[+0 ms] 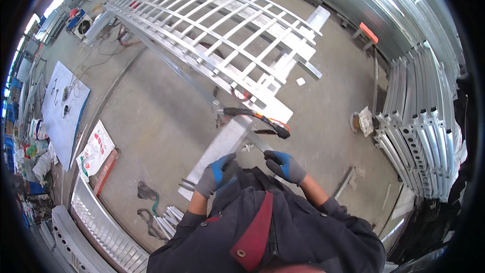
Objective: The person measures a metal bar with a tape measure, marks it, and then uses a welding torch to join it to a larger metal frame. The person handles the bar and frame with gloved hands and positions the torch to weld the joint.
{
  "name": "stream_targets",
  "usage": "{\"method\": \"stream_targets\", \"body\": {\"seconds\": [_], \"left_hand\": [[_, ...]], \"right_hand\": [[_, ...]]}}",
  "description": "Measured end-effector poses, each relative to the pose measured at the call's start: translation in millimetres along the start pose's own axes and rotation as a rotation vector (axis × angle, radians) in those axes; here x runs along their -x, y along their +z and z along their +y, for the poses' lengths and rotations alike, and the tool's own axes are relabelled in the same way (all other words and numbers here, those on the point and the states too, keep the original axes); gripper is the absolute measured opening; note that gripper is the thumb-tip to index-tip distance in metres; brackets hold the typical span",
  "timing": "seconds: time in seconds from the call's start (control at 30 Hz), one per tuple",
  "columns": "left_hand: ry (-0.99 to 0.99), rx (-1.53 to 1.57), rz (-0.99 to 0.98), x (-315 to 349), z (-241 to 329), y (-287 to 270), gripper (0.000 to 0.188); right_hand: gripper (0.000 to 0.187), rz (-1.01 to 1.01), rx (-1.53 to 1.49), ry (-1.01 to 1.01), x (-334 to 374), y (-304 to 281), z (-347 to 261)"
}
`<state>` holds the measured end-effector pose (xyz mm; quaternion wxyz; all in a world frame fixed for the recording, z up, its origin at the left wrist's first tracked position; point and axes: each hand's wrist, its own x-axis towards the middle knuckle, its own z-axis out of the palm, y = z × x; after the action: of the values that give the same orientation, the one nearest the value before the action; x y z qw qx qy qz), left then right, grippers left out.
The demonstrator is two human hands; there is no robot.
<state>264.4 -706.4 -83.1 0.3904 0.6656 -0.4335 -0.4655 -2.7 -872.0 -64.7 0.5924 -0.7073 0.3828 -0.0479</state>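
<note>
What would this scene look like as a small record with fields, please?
Left hand: gloved in grey and blue, near the pale metal beam; grip unclear
Right hand: gloved likewise, near a narrow metal bar; grip unclear
Ahead: black cable bundle, then a ladder-like metal frame
Far right: stacked metal sections
Far left: white sack, pale blue sheet

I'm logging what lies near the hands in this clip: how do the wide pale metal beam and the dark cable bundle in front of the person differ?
The beam is pale silver; the bundle is mostly black with orange strands. The beam is broad and straight, the bundle slimmer and bent. In view, the beam slants up rightward, the bundle down rightward. Both are longer than wide.
</note>
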Motion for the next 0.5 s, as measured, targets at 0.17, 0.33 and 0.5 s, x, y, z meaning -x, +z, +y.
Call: {"method": "stream_targets", "body": {"seconds": [0.17,0.33,0.5], "left_hand": [[0.057,-0.097,-0.006,-19.2,3.6,-29.2,0.049],[0.053,-0.151,0.04,-41.2,15.5,-36.3,0.05],[-0.025,-0.205,0.083,-57.1,39.6,-27.1,0.052]], "right_hand": [[0.049,0.033,-0.102,0.028,-23.9,-5.7,-5.3],[0.048,0.016,-0.044,-0.018,-58.0,-28.5,0.2],[0.048,-0.034,0.078,-0.124,-100.3,-54.1,-2.2]]}}
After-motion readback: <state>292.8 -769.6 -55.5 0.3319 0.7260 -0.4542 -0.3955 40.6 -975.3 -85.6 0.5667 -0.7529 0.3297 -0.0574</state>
